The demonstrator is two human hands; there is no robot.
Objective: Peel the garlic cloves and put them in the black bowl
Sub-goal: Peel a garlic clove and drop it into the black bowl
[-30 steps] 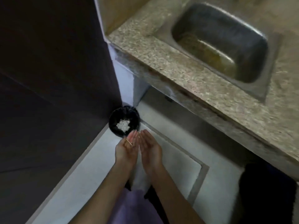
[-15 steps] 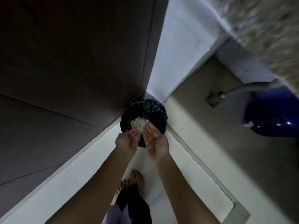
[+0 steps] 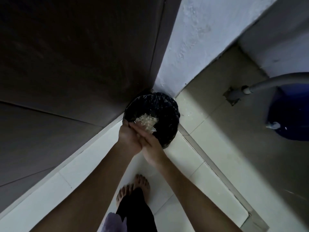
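The left hand (image 3: 129, 138) and right hand (image 3: 151, 144) meet palm to palm over the near rim of the black-lined bin (image 3: 168, 104). Their fingers lie straight and flat on each other, so neither grip closes on anything, though a scrap hidden between the palms cannot be ruled out. To do this well, rub them low inside the rim, fingertips toward the pile of papery skins (image 3: 147, 122), so flakes fall in and not on the floor (image 3: 192, 164). No peeled cloves or black bowl show here. In the earlier frame the hands lie apart, palms up, a scrap on the left; now they press together, farther over the bin
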